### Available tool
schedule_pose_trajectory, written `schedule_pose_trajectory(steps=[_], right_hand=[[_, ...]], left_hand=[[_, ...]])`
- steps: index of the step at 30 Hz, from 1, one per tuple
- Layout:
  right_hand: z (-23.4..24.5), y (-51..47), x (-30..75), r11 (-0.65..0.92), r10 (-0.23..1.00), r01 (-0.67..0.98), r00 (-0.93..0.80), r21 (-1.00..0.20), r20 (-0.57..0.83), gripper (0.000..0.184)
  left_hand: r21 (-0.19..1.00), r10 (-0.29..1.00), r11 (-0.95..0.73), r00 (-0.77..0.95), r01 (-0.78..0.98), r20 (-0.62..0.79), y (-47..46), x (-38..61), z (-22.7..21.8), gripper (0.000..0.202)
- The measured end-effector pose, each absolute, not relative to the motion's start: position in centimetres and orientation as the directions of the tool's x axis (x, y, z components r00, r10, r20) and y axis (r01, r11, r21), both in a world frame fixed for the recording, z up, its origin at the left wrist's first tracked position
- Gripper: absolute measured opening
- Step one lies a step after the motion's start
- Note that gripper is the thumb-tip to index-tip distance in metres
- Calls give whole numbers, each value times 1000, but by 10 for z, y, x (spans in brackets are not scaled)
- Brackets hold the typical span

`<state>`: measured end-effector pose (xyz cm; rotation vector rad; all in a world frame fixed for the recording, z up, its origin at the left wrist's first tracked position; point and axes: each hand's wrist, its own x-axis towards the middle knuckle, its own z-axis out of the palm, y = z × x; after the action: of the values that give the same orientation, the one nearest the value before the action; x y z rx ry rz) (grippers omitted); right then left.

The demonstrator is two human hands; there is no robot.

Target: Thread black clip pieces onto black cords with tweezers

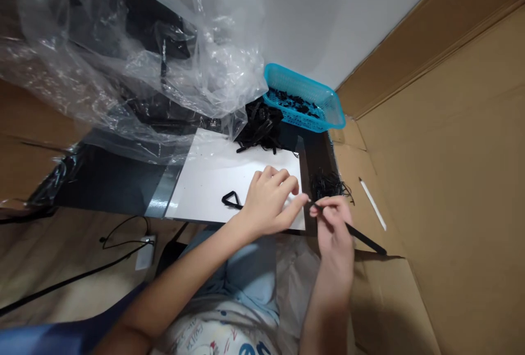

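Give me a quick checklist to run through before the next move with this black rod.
Right hand gripping the black rod: ok.
Left hand clear of the rod's tip: cannot tell.
Black loop lying on the white board: ok.
Blue plastic basket upright, black pieces inside: ok.
Black cord tangle beside the board straightened out: not ok.

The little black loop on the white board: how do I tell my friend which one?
Find the white board in the middle. Near its front edge, just left of the person's left hand, lies a small black triangle-shaped loop. It lies alone on the white, while the other black pieces sit in a heap at the board's far edge.
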<state>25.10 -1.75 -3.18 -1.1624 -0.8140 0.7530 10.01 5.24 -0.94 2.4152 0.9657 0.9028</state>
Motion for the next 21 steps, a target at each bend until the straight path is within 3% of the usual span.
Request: schedule_pose_trajectory(steps=[2,4,6,9,11,14,17,21], right_hand=[[-27,-24,248,144,949,3,282,-990,139,18],[-24,-28,242,99,988,22,120,-995,101,18],[-25,-30,232,79,997,-53,23,-995,78,18],[-30,-29,214,78,989,-223,-102,-972,103,19],[-35,-28,205,122,982,-248,-108,-961,152,18],[-41,-28,197,191,980,-37,61,-981,189,11],[-46,-22,196,160,952,205,227,-966,206,7],[-54,-10,196,192,947,380,170,-905,273,11]], left_hand=[[526,652,-749,594,404,472,42,84,-9,37],[453,565,-816,660,358,495,32,68,-11,26],[424,527,-842,670,332,523,22,55,-14,20],[500,581,-806,583,317,567,12,38,-18,20],[558,615,-776,549,294,566,12,24,-20,17],[573,667,-733,554,366,499,27,0,-22,15],[430,749,-662,535,614,390,52,-15,-23,27],[318,691,-714,699,623,183,73,-7,-23,29]])
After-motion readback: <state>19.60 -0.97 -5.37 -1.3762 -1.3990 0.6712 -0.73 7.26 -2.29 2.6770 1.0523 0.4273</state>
